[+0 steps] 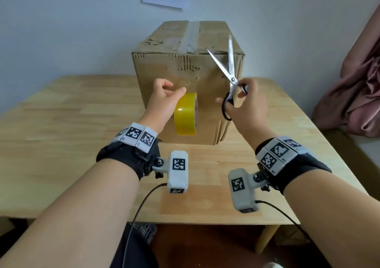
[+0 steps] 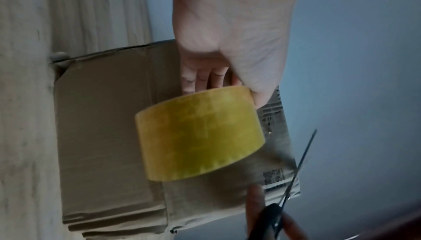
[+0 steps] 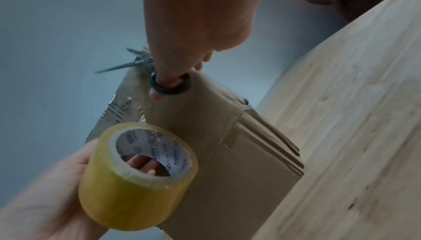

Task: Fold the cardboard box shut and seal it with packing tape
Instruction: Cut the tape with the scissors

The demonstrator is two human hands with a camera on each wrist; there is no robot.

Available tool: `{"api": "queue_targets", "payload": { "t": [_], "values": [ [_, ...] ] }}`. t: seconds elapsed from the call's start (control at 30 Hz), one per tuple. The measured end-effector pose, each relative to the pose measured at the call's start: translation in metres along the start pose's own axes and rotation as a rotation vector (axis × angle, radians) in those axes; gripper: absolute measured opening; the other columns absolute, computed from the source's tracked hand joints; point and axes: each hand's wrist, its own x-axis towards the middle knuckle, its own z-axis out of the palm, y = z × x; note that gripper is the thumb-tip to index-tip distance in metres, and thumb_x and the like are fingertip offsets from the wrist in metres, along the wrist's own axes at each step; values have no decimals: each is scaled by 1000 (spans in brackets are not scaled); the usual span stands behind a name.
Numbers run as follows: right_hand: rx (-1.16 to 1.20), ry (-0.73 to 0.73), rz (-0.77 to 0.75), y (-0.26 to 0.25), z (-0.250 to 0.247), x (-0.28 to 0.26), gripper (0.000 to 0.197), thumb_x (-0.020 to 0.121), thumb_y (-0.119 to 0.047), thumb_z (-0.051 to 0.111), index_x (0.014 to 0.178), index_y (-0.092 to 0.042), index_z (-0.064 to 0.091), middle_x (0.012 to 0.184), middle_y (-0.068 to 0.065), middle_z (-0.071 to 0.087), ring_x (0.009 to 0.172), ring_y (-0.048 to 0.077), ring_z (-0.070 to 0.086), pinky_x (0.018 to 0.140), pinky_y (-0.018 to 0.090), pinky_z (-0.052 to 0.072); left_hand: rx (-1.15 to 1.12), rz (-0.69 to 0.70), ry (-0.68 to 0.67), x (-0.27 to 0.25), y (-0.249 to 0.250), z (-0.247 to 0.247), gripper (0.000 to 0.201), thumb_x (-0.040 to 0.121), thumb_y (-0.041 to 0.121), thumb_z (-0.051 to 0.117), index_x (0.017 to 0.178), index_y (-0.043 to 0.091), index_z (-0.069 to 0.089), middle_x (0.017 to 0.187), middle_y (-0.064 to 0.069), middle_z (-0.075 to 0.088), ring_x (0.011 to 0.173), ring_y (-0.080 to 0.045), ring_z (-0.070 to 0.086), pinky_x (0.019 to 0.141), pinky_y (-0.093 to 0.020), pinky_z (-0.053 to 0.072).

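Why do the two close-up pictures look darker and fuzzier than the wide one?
Head view: bright and sharp, a white glare streak on the tape roll, table edges bowed by the wide lens. Left wrist view: dim and bluish, scissors soft. Right wrist view: likewise dim, cardboard box soft, scissor blades smeared.

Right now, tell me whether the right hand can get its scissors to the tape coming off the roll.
Probably yes. The right hand holds the scissors open beside the tape roll in the left hand, nothing between them.
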Motion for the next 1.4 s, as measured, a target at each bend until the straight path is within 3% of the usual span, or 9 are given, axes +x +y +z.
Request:
{"api": "queue_targets", "payload": {
  "t": [0.07,0.2,0.33,0.5,0.7,0.9,1.13,1.3,1.4],
  "values": [
    [6,-52,-115,-11,-3,0,57,74,-49,73,115,-17,50,102,-1,57,89,20,52,79,40,49,-25,-44,-29,0,-1,0,34,87,43,61,109,22,44,101,-3,55,86,-14,55,73,-28,44],
    [33,-456,-160,-29,-9,-2,55,67,-51,78,106,-24,50,78,-2,54,68,17,51,61,39,50,-122,-209,-47,0,0,6,30,85,47,61,96,20,52,94,-3,57,87,-20,56,81,-38,48],
    [209,-589,63,-35,-25,0,54,67,-44,78,107,-16,55,71,-7,54,54,0,51,50,13,40,-206,-272,-59,-3,12,8,13,92,31,58,90,19,54,84,-3,58,77,-21,57,75,-34,49],
    [-73,-751,85,-51,-66,10,34,78,-45,72,102,-23,62,69,-4,54,54,7,44,38,5,30,-51,-247,-10,-11,30,4,19,94,26,52,105,14,61,98,-6,58,94,-27,54,86,-38,47],
    [-156,-830,246,-62,-86,18,37,72,-53,75,92,-24,67,68,-2,61,54,9,47,51,19,37,56,-180,16,-19,40,2,27,95,20,49,114,6,62,99,-6,56,91,-23,49,79,-29,39],
    [-208,-890,290,-70,-94,29,49,61,-62,76,91,-23,70,67,-2,64,54,10,52,50,22,40,93,-145,23,-21,38,0,27,97,24,48,115,9,62,106,-4,58,95,-20,51,86,-31,41],
    [-235,-941,320,-59,-101,39,61,52,-65,75,91,-18,71,66,-1,66,57,13,54,50,24,40,79,-160,21,-21,35,1,26,97,26,47,114,12,60,102,-1,57,90,-18,51,78,-29,40],
    [-219,-991,319,-65,-85,45,52,60,-63,76,90,-21,71,68,0,65,56,12,52,50,23,39,44,-180,24,-21,34,5,24,98,26,45,113,13,59,91,3,55,75,-10,48,75,-30,40],
    [-221,-1008,301,-70,-77,50,48,65,-60,75,89,-19,70,66,-1,64,52,11,51,47,21,38,18,-194,23,-20,32,4,23,98,26,44,112,13,58,91,2,54,78,-13,49,77,-30,40]
  ]
}}
